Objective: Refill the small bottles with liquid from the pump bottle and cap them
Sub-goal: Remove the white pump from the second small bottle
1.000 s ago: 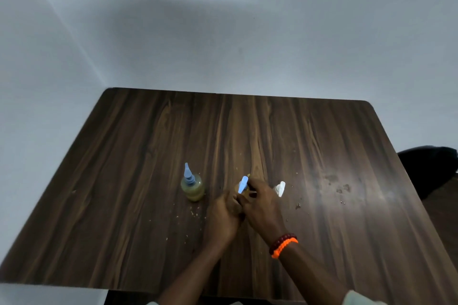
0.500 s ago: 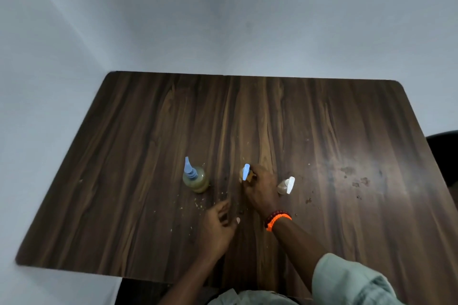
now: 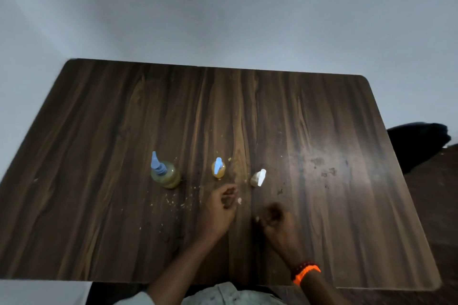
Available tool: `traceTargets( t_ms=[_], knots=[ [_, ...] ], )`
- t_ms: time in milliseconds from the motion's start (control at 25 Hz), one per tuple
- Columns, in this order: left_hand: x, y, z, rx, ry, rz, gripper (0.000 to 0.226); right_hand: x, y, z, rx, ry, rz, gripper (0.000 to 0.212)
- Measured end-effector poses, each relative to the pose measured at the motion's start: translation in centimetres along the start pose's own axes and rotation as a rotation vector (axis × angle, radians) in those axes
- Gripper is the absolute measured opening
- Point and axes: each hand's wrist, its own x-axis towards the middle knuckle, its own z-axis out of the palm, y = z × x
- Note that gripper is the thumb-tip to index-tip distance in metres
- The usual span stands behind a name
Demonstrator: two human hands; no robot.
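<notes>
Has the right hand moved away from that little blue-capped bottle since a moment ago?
Yes. The right hand has let go of the blue-capped bottle and pulled back toward the table's near edge.

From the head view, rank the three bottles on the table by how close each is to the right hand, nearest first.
Measured from the right hand:
1. White-capped small bottle, just beyond the hand, rightmost of the row.
2. Blue-capped small bottle, middle of the row, beyond the left hand.
3. Pump bottle, far left of the row.

Head-worn view, steeply down over dark table [image 3: 322,111].
</notes>
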Motion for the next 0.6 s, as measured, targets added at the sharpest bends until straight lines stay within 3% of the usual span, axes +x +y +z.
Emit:
traceTargets(
  t_ms=[200, 280, 440, 600],
  knots=[
    [3.2, 3.5, 4.5, 0.091, 0.019, 0.224, 0.055, 3.6, -3.9, -3.4, 0.044, -0.039, -0.284, 0.065],
    [3.9, 4.1, 5.6, 0.125, 0.02, 0.235, 0.046, 4.3, -4.1, -3.2, 0.019, -0.094, -0.341, 0.054],
    [4.3, 3.6, 5.6, 0.066, 0.032, 0.19, 0.024, 4.2, -4.4, -2.8, 0.03, -0.123, -0.287, 0.03],
    [2.5, 4.3, 3.9, -0.012, 0.019, 0.176, 0.021, 2.1, -5.3, -3.7, 0.084, -0.184, -0.347, 0.029]
  ],
)
